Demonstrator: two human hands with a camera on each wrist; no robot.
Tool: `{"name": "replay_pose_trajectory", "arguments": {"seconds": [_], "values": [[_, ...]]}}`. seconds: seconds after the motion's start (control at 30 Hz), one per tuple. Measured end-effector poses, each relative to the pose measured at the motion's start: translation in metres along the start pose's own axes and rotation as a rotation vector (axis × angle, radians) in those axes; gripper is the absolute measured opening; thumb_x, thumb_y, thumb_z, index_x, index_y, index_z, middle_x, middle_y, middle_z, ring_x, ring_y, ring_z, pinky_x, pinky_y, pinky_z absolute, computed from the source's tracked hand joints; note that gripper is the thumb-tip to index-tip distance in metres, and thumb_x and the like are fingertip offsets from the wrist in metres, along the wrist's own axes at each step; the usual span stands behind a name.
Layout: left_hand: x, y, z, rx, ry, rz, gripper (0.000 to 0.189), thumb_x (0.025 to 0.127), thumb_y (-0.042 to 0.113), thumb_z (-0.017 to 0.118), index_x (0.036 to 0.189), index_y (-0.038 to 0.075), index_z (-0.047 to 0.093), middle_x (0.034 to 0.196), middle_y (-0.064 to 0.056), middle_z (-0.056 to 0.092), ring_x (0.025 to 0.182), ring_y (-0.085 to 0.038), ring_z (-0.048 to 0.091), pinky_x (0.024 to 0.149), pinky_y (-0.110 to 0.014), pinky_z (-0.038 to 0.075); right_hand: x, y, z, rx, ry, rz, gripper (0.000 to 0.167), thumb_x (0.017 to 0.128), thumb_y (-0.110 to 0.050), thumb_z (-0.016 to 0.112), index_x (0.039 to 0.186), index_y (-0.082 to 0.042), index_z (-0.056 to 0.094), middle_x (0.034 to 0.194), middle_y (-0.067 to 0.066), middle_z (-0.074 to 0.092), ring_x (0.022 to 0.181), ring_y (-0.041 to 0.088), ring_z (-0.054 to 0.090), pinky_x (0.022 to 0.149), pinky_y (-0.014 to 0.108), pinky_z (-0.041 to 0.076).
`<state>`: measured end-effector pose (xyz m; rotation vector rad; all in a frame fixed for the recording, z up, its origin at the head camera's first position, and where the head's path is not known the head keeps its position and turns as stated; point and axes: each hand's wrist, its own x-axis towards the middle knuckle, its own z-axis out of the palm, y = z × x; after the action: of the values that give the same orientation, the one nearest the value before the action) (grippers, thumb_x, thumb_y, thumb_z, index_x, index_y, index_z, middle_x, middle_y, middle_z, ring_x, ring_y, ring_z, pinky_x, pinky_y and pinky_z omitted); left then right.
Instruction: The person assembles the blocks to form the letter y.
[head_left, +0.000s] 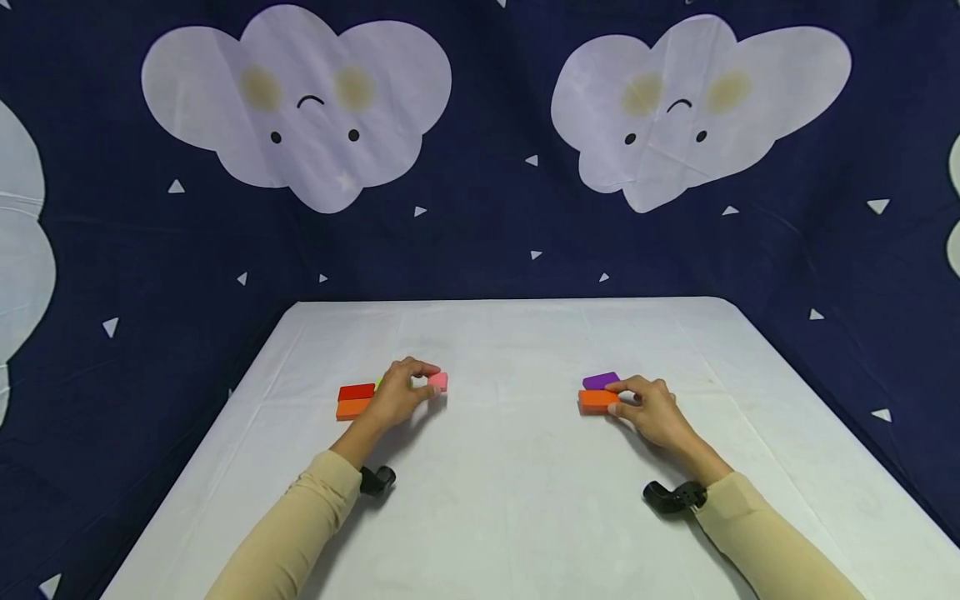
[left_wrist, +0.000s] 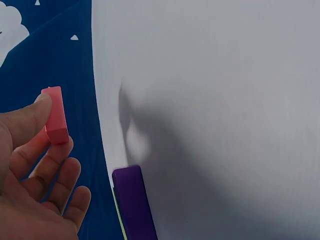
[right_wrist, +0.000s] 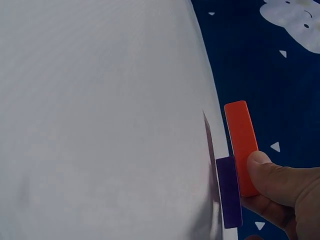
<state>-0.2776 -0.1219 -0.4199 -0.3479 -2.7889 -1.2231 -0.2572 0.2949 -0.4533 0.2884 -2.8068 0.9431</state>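
Observation:
My left hand [head_left: 399,395] pinches a small pink block [left_wrist: 58,117] between thumb and fingers, above the white table. Below it in the left wrist view lie a purple block [left_wrist: 135,202] and the thin edge of a yellow-green block [left_wrist: 119,214]. In the head view that hand covers most of this group. On the right side, thumb and fingers of my right hand [head_left: 655,410] grip an orange block [right_wrist: 241,132] by one end. A purple block [right_wrist: 229,192] lies close beside it; whether the two touch, I cannot tell.
To the left of my left hand, a red block [head_left: 356,392] and another orange block [head_left: 352,409] lie side by side. The white tabletop [head_left: 510,467] stretches between my arms. Behind it hangs a dark blue cloth [head_left: 495,225] with clouds and triangles.

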Motion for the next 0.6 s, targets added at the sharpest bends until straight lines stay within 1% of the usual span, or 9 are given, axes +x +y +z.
{"name": "replay_pose_trajectory", "arguments": {"seconds": [0.07, 0.23, 0.3, 0.43, 0.6], "values": [[-0.001, 0.002, 0.001, -0.007, 0.003, -0.019, 0.031, 0.083, 0.015, 0.070, 0.114, 0.011, 0.067, 0.113, -0.007, 0.063, 0.107, -0.027, 0.050, 0.089, -0.039, 0.041, 0.001, -0.002, 0.001, 0.004, -0.004, 0.004, 0.033, 0.083, -0.019, 0.071, 0.115, -0.012, 0.067, 0.117, 0.013, 0.064, 0.099, 0.032, 0.049, 0.080, 0.038, 0.032], [-0.004, 0.009, 0.004, -0.033, 0.016, -0.027, 0.031, 0.083, 0.013, 0.070, 0.114, 0.009, 0.067, 0.111, -0.010, 0.062, 0.107, -0.029, 0.053, 0.091, -0.042, 0.044, 0.003, -0.007, 0.001, 0.010, -0.011, 0.007, 0.032, 0.083, -0.020, 0.071, 0.114, -0.013, 0.067, 0.116, 0.013, 0.064, 0.099, 0.031, 0.049, 0.078, 0.037, 0.034], [-0.005, 0.012, 0.006, -0.046, 0.021, -0.026, 0.031, 0.083, 0.013, 0.070, 0.113, 0.008, 0.067, 0.111, -0.011, 0.062, 0.107, -0.029, 0.055, 0.091, -0.043, 0.045, 0.003, -0.010, 0.002, 0.014, -0.014, -0.002, 0.032, 0.083, -0.020, 0.071, 0.114, -0.012, 0.067, 0.115, 0.013, 0.064, 0.099, 0.031, 0.049, 0.077, 0.035, 0.033], [-0.007, 0.016, 0.009, -0.076, 0.022, -0.040, 0.031, 0.083, 0.014, 0.070, 0.113, 0.008, 0.066, 0.111, -0.010, 0.061, 0.106, -0.028, 0.055, 0.091, -0.042, 0.045, 0.003, -0.015, 0.003, 0.024, -0.011, -0.017, 0.032, 0.083, -0.018, 0.071, 0.114, -0.011, 0.067, 0.112, 0.013, 0.064, 0.097, 0.030, 0.048, 0.076, 0.033, 0.033], [-0.010, 0.019, 0.014, -0.100, 0.021, -0.058, 0.032, 0.083, 0.015, 0.071, 0.114, 0.008, 0.066, 0.110, -0.009, 0.062, 0.106, -0.028, 0.055, 0.091, -0.041, 0.046, 0.004, -0.020, 0.006, 0.047, 0.001, -0.065, 0.032, 0.081, -0.015, 0.072, 0.113, -0.010, 0.068, 0.109, 0.011, 0.067, 0.095, 0.029, 0.050, 0.077, 0.033, 0.032]]}}
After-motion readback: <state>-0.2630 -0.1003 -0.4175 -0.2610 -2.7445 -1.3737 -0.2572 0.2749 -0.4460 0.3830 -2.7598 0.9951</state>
